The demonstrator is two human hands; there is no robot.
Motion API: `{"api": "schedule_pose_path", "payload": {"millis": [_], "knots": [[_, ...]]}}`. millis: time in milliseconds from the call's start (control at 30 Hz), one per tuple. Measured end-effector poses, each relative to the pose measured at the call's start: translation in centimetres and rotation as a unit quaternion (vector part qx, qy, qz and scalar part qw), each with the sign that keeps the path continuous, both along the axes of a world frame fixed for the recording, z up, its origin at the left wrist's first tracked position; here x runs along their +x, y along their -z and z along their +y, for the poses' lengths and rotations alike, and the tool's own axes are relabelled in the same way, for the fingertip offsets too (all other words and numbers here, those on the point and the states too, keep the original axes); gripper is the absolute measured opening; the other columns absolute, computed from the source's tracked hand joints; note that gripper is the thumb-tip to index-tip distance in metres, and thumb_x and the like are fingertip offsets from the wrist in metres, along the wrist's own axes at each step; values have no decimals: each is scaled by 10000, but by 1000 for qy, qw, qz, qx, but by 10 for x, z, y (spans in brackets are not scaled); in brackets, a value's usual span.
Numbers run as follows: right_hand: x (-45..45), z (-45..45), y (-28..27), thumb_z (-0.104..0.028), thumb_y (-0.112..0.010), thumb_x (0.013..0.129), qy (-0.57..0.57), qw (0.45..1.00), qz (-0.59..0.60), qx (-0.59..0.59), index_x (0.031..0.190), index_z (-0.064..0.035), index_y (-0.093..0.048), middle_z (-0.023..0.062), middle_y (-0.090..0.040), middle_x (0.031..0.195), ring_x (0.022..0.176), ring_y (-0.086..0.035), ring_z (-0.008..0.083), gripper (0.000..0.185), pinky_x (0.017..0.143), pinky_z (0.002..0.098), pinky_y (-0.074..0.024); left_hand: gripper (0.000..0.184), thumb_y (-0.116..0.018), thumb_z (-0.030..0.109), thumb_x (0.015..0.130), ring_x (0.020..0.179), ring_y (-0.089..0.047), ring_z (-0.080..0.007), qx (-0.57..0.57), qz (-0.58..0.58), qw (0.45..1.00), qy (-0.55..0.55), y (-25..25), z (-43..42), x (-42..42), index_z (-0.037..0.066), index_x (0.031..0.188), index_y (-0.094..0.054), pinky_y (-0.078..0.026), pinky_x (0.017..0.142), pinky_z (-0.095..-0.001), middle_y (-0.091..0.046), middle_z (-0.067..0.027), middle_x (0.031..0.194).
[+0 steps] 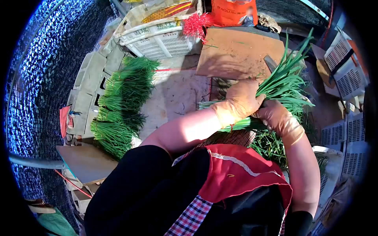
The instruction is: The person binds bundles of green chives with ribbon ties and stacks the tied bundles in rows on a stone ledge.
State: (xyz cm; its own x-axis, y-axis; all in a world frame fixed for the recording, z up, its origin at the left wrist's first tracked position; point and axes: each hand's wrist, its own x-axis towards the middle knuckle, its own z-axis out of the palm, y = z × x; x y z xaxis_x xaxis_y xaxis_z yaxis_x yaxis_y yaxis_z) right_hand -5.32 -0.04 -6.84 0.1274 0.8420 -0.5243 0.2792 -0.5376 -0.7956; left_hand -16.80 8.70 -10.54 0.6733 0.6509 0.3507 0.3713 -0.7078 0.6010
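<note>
A loose bunch of long green chives [285,84] lies across my lap, its leaves fanning to the upper right and its pale stems pointing left. My left hand [241,101], in a tan-orange glove, wraps over the bunch from the left side. From the right, my right hand [278,119], gloved alike, grips the bunch with curled fingers close beside the left hand. A thin red tie [232,127] shows around the stems below my left wrist. The undersides of both hands are hidden.
Several tied chive bundles [122,104] stand in a row at the left. A brown board [236,51] with a dark blade [270,63] lies ahead. White crates [169,43] stand behind, an orange bag [234,13] near them. More crates [348,67] line the right.
</note>
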Motion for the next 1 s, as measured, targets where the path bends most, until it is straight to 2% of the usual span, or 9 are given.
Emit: {"api": "schedule_pose_path", "payload": {"millis": [167, 367, 467, 600, 700, 767, 900, 933, 1000], "knots": [[8, -1, 18, -212, -594, 817, 8, 989, 148, 16, 637, -49, -548, 1, -425, 473, 364, -377, 117, 246, 355, 274, -316, 313, -625, 311, 759, 750, -581, -398, -46, 24, 999, 5, -4, 10, -7, 9, 824, -568, -448, 650, -478, -586, -227, 752], [3, 14, 12, -253, -587, 821, -50, 996, -58, -33, 699, -21, -595, 68, -533, 528, 405, -483, 170, 263, 380, 312, -372, 313, -637, 293, 779, 692, -562, -408, 7, 12, 1000, 18, -4, 2, -6, -5, 753, -544, -434, 611, -451, -567, -230, 701], [-1, 28, 25, -283, -603, 821, -71, 995, -56, -36, 729, -21, -604, 81, -553, 554, 423, -501, 176, 278, 387, 313, -392, 326, -647, 292, 773, 714, -551, -401, 20, -4, 1000, 10, 7, 9, -6, -15, 760, -540, -421, 624, -449, -562, -235, 728], [-3, 19, 54, -218, -622, 839, 54, 982, 122, 133, 732, -28, -592, 60, -548, 527, 391, -475, 133, 220, 361, 259, -365, 256, -638, 231, 784, 733, -568, -353, 8, -13, 1000, 19, 8, 17, -13, -7, 862, -585, -443, 668, -412, -586, -189, 780], [-18, -2, 41, -195, -652, 835, 184, 911, 286, 232, 748, -68, -588, 0, -539, 556, 410, -454, 84, 167, 378, 215, -338, 209, -598, 197, 827, 752, -594, -278, -18, -23, 999, 44, 14, 36, -21, 18, 933, -620, -458, 700, -383, -624, -143, 793], [-5, -30, 22, -174, -660, 823, 194, 929, 228, 216, 758, -72, -591, -9, -556, 608, 438, -461, 76, 140, 400, 208, -347, 317, -599, 314, 824, 774, -558, -389, -25, -57, 996, 67, 8, 37, -23, 0, 848, -563, -435, 683, -443, -581, -208, 789], [90, -111, 31, -204, -628, 840, 338, 869, -49, 359, 794, -92, -604, -41, -529, 628, 457, -423, 46, 124, 401, 185, -305, 335, -589, 342, 835, 778, -547, -403, 144, 14, 988, 61, 18, 59, -29, 8, 826, -557, -428, 689, -459, -578, -204, 803], [111, -130, 38, -189, -630, 829, 417, 844, 43, 336, 825, -101, -606, -64, -508, 605, 450, -404, 25, 92, 390, 172, -264, 337, -581, 342, 845, 819, -553, -397, 138, 46, 989, 39, 13, 57, -30, 9, 899, -571, -435, 715, -443, -590, -196, 848], [141, -157, 97, -31, -632, 783, 370, 880, -155, 254, 1119, -62, -566, 55, -601, 970, 788, -567, 134, 344, 637, 235, -446, 458, -567, 345, 861, 989, -537, -377, 35, 1, 995, 92, -3, 51, -29, 19, 1172, -487, -431, 828, -409, -569, -199, 1043]]}}
